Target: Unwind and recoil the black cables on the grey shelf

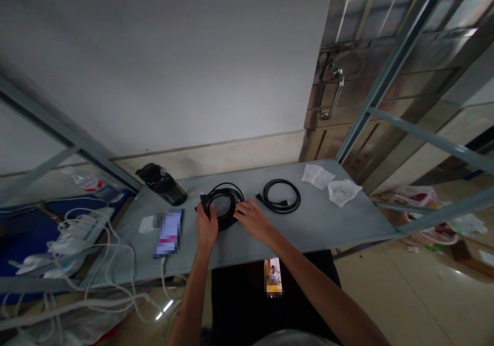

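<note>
A coil of black cable [221, 192] in several loops is held just over the grey tabletop, or rests on it; I cannot tell which. My left hand [207, 223] is closed round the coil's left side, close to a dark connector [203, 198]. On the coil's right side my right hand [250, 217] has its fingers bent and closed on the cable. To the right, apart from both hands, a second black cable [282, 180] lies in a neat loop with its plug ends [285, 202] inside the ring.
The grey table [247, 243] backs onto a wall, with metal posts [386, 73] at its sides. On it are a black bottle [162, 184], a charging phone [169, 233] and crumpled tissues [343, 192]. White cords and a power strip [79, 233] crowd the left. Another phone [273, 278] lies on my lap.
</note>
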### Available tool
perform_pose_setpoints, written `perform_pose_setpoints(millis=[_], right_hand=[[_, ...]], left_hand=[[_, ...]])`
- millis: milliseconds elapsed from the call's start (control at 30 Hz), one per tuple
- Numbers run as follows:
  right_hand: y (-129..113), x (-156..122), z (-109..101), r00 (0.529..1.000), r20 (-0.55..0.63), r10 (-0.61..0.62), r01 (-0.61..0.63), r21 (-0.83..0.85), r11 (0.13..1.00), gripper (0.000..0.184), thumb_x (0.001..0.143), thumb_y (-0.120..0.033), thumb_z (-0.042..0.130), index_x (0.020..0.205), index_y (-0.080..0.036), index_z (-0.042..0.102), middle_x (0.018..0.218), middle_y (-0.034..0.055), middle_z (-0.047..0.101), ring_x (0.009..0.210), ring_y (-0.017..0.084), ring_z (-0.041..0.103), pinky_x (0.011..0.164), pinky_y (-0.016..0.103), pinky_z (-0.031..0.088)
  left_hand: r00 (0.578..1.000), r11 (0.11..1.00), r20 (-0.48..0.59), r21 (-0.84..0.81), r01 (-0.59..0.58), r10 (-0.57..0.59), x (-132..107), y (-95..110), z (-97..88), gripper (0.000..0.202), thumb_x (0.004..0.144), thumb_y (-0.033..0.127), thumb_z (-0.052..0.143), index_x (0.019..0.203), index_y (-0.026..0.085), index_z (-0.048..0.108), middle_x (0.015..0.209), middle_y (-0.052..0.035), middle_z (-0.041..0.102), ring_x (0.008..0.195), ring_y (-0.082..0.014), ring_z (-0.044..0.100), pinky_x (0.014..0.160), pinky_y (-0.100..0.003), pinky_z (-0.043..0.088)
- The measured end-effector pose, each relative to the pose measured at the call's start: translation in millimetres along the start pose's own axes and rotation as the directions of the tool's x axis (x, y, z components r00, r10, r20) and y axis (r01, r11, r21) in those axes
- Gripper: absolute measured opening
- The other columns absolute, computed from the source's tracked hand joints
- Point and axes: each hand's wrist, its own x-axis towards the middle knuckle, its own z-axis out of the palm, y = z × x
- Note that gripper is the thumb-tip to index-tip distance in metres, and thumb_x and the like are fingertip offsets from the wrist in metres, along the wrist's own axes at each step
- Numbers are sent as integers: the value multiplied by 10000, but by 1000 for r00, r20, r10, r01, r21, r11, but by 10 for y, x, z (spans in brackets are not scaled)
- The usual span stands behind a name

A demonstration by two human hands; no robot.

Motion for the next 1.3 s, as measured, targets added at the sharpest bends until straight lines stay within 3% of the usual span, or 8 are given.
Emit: perform_pose_setpoints(millis=[67,200,300,533,733,900,1100,1300], right_hand=[[50,48,159,1000,-4,27,-27,40,999,414,972,66,614,1260,-184,775,1370,131,726,1495,269,572,1326,520,416],[122,-25,355,995,-70,67,-61,92,994,485,982,57,591,1350,-209,762,1551,137,624,1627,287,442,1340,514,436],[132,-61,390,990,-92,109,-100,99,990,471,1012,19,588,1396,-201,752,1659,167,518,1664,318,377,1361,536,427],[126,-24,365,980,-18,199,-195,151,969,506,1066,-59,593,1553,-172,670,1741,206,465,1531,307,575,1307,491,515],[170,-23,402,956,-102,274,-243,248,938,626,1018,-46,602,1631,-169,567,1747,174,513,1589,306,539,1359,547,457],[190,0,440,954,-118,275,-236,269,934,685,971,-12,556,1650,-94,507,1801,198,441,1650,304,454,1391,521,410],[228,15,451,937,-154,314,-262,285,922,709,907,19,556,1604,-107,522,1746,198,507,1623,281,486,1387,486,409],[179,24,403,858,-263,441,-392,221,893,518,1039,-174,643,1548,-143,555,1590,198,607,1498,338,560,1294,541,474]], left_hand=[[998,992,-12,107,-67,69,-11,-175,31,582,1036,462,559,1488,95,572,1417,-283,683,1379,-440,630,1220,-656,474],[990,950,-44,290,-119,137,-115,-377,7,595,1027,375,604,1569,139,543,1453,-247,676,1447,-454,574,1283,-728,372],[987,943,-54,307,-130,153,-156,-428,-28,569,1018,340,614,1553,160,552,1484,-237,639,1472,-442,558,1297,-705,383],[988,971,-55,197,-132,145,-154,-429,-57,599,1044,313,570,1610,131,497,1651,-270,498,1593,-410,485,1333,-613,428],[981,964,4,185,-191,194,-133,-429,-38,616,1046,438,636,1575,133,554,1636,-268,536,1576,-418,516,1332,-617,430],[932,885,141,294,-361,334,-221,-238,51,615,1059,465,661,1592,168,584,1805,-249,383,1721,-467,272,1389,-717,216],[774,787,431,203,-583,463,-248,-253,77,503,1055,519,728,1450,208,702,1447,-189,737,1405,-409,636,1277,-596,400],[769,766,419,224,-603,483,-206,-374,96,391,1118,476,674,1414,221,703,1345,-161,765,1292,-361,704,1167,-538,460]])
